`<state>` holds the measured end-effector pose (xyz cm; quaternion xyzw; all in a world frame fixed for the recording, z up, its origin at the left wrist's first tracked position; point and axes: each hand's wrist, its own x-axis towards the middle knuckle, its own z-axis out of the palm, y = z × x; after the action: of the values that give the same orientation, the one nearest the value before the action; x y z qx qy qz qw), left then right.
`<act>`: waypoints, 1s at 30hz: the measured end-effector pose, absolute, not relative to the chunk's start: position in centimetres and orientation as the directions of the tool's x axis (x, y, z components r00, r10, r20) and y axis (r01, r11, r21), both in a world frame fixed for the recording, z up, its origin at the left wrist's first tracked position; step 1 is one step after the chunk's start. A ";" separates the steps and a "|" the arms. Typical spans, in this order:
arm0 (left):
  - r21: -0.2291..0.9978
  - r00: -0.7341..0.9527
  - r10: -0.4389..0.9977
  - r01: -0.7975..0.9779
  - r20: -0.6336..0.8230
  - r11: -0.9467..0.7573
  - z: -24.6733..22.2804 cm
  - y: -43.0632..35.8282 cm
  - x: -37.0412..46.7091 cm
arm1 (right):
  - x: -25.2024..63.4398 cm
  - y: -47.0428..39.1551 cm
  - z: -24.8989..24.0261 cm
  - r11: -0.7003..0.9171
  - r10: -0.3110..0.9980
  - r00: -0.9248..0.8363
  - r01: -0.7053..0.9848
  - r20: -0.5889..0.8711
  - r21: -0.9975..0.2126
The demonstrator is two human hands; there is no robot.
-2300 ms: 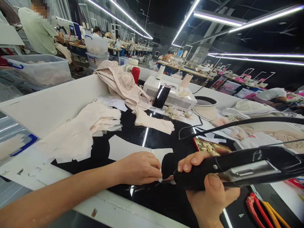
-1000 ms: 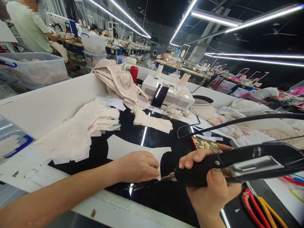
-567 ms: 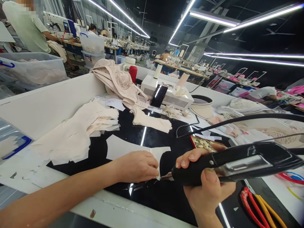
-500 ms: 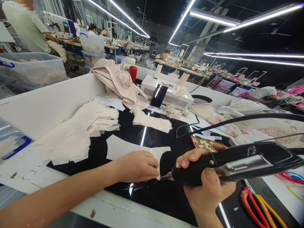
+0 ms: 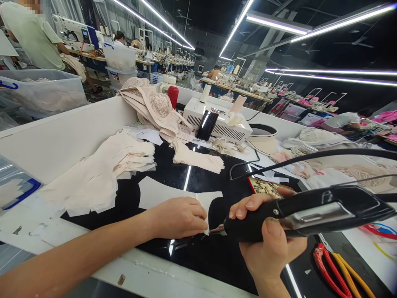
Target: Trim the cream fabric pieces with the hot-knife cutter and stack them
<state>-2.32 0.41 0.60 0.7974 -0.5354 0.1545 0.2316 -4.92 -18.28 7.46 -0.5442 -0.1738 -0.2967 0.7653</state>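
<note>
Shifted slightly left, my right hand (image 5: 273,247) clasps the black tool (image 5: 310,217), blade (image 5: 218,229) leftward, its long axis running crosswise.

My hands: two, the left hand (image 5: 180,217) lower centre, the right hand (image 5: 274,244) lower right of centre. Black handheld tool (image 5: 313,213): one, right. White panel (image 5: 164,193): one, centre. Stack of cream fabric (image 5: 198,158): one, centre. Pile of cut cream pieces (image 5: 89,178): one, left; its layers I cannot count. Phone (image 5: 207,125): one, upper centre. White vented box (image 5: 195,111): one, upper centre. Cones: two, one white cone (image 5: 205,93), one peach cone (image 5: 238,104). Red cylinder (image 5: 173,97): one, upper centre. Handle sets, lower right: two, red handles (image 5: 319,255) and orange handles (image 5: 343,263). Clear plastic boxes (image 5: 58,97): at least four, upper left and left edge.
</note>
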 end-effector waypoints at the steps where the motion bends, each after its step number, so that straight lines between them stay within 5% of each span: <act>1: 0.205 0.378 -0.785 -0.926 0.491 -0.318 0.6 0.4 -2.3 | -4.9 -18.2 7.4 0.237 -0.266 0.761 0.647 0.592 -0.725; 19: 0.400 0.412 -0.769 -0.889 0.489 -0.222 0.6 0.8 -2.2 | -5.9 -19.1 7.3 0.276 -0.147 0.791 0.609 0.593 -0.744; 30: 0.417 0.386 -0.783 -0.891 0.487 -0.180 2.0 0.9 -2.9 | -2.2 -23.1 7.6 0.158 -0.370 0.707 0.687 0.603 -0.709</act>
<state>-2.88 0.90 1.96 0.7638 -0.5479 0.0814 0.3314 -2.24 -23.06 7.59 -0.5439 -0.1460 -0.3537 0.7468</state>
